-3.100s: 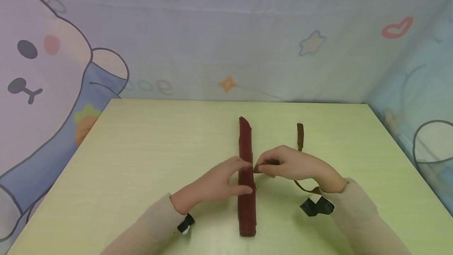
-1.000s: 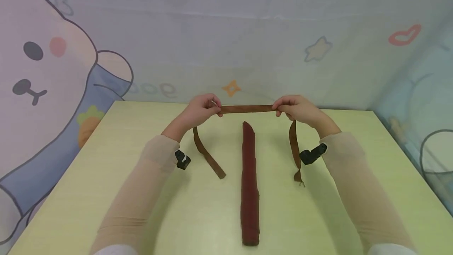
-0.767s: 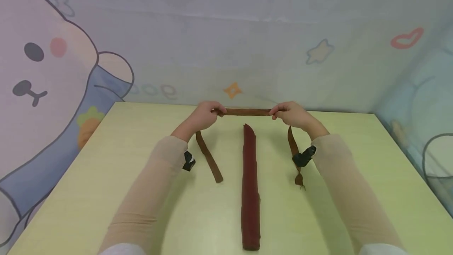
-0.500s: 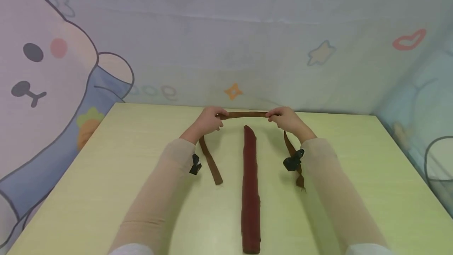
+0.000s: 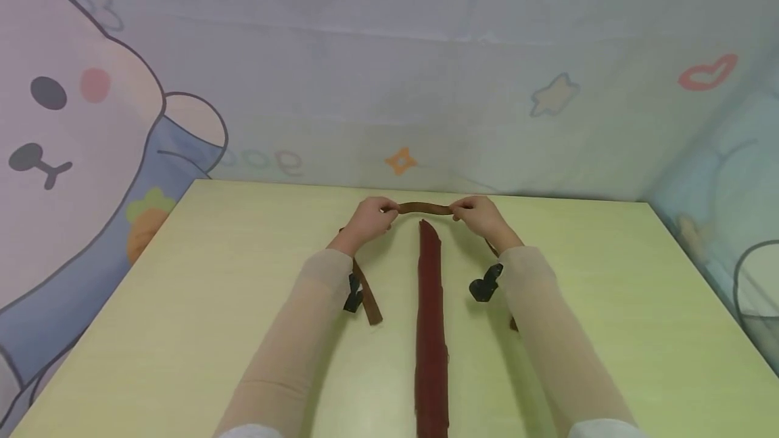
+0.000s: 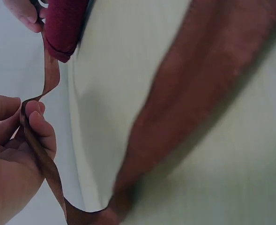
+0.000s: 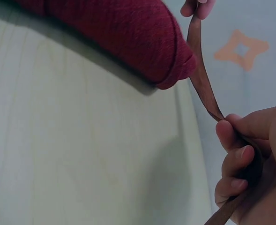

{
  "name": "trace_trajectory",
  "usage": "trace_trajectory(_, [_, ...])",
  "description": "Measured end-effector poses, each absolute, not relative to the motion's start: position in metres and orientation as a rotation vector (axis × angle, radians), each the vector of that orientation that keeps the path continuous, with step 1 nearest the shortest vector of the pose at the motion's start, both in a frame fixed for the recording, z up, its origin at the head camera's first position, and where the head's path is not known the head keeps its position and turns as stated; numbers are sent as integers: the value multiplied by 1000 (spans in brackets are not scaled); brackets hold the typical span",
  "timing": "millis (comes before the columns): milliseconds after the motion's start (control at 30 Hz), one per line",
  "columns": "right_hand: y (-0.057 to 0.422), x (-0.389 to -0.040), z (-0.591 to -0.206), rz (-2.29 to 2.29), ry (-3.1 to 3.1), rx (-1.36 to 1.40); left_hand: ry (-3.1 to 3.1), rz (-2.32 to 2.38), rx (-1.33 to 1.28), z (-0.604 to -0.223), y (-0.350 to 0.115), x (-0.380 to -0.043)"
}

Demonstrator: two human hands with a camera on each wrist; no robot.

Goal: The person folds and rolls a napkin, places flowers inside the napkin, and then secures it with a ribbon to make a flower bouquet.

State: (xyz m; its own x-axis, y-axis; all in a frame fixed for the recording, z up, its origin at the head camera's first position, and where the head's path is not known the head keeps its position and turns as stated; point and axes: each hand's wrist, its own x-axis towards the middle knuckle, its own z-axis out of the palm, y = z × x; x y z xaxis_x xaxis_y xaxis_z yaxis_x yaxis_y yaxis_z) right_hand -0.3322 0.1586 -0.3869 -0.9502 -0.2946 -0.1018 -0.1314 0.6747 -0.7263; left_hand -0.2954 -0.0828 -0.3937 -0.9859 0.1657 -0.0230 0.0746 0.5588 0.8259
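A brown fabric strap (image 5: pixel 424 208) spans between my two hands near the table's far edge, bowed slightly upward. My left hand (image 5: pixel 370 220) pinches it on the left, thumb against fingers, and a loose tail (image 6: pixel 189 98) of the strap drops to the table. On the other side my right hand (image 5: pixel 482 217) pinches the strap (image 7: pixel 202 84), whose remaining length runs down through the curled fingers (image 7: pixel 234 185) and is partly hidden by the forearm. Below the span, a long dark red roll of cloth (image 5: pixel 431 330) lies lengthwise on the table, its far end just short of the strap.
The pale wooden table (image 5: pixel 255 276) ends at a printed cloth backdrop (image 5: pixel 341 73). Black wrist cameras (image 5: pixel 485 284) hang below both cuffs, close to either side of the roll.
The strap was picked up from right of the roll and stretched between both hands. Lately both hands have lowered and drawn closer together, so the taut span has shortened and begun to bow.
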Motion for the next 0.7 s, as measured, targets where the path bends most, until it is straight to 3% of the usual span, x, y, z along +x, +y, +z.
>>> trace_trajectory(333, [163,-329,-400,-1045,2707,-309,2750,1218,277,-412,-87,-303])
trace_trajectory(700, [165,-331,-411,-982,2693,-324,2730,1092,221,-405,-83,-290])
